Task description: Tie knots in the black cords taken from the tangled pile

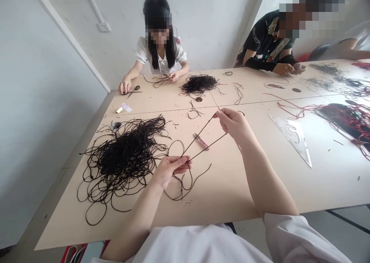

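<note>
A thin black cord (199, 133) is stretched between my two hands above the table. My left hand (173, 168) is closed, pinching the cord between thumb and fingers, and loose loops and a tail of it hang below onto the tabletop. Farther out to the right, my right hand (231, 121) pinches the other end, where two strands with small knots meet. Beneath the taut strands lies a pair of pink-handled snips (201, 141). Left of my left hand is a large tangled heap of black cords (124, 153).
Opposite me a person (158, 43) handles cords beside scissors (135, 90) and a smaller black cord pile (200, 84). Another person (268, 43) works at the far right. A clear triangle ruler (291, 138) and red and black cords (343, 118) lie on the table (260, 186).
</note>
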A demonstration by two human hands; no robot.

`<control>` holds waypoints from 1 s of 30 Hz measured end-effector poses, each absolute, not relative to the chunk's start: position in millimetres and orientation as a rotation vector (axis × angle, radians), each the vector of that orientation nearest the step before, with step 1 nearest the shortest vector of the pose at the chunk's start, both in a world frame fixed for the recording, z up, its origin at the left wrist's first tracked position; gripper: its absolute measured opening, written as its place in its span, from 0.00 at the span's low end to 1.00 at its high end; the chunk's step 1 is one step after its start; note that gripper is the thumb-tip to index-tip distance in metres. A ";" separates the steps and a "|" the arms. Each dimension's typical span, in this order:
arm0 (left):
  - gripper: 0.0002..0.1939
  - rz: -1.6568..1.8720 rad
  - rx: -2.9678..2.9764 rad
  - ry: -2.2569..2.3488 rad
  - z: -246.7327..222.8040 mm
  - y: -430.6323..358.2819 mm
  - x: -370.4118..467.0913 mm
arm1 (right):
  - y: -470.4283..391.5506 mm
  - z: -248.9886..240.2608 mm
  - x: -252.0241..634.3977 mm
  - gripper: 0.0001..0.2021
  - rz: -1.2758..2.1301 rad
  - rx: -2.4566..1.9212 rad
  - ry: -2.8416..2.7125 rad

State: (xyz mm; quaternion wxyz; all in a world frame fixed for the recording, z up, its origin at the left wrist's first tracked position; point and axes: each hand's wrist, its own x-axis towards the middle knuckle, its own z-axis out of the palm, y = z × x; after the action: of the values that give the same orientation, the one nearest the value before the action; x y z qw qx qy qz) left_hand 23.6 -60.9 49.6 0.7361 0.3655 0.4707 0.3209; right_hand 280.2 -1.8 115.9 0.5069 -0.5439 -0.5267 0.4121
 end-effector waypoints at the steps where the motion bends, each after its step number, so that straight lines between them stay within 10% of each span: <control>1: 0.16 0.708 0.788 1.032 46.0 -59.7 24.4 | -2.6 116.9 280.0 0.14 0.982 -1.326 -1.305; 12: 0.18 0.552 1.022 0.654 43.1 -70.0 40.1 | -5.6 137.4 273.9 0.15 1.031 -1.087 -1.362; 30: 0.22 0.578 1.516 0.931 36.3 -77.5 47.5 | -7.7 288.1 301.6 0.10 0.195 -0.774 -1.601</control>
State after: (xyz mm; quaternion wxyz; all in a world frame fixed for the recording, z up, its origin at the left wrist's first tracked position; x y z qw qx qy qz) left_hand 47.5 -77.5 36.3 0.5934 0.6524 0.4005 0.2486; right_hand 301.6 -7.7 288.1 0.6258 -0.3373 -0.6981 0.0849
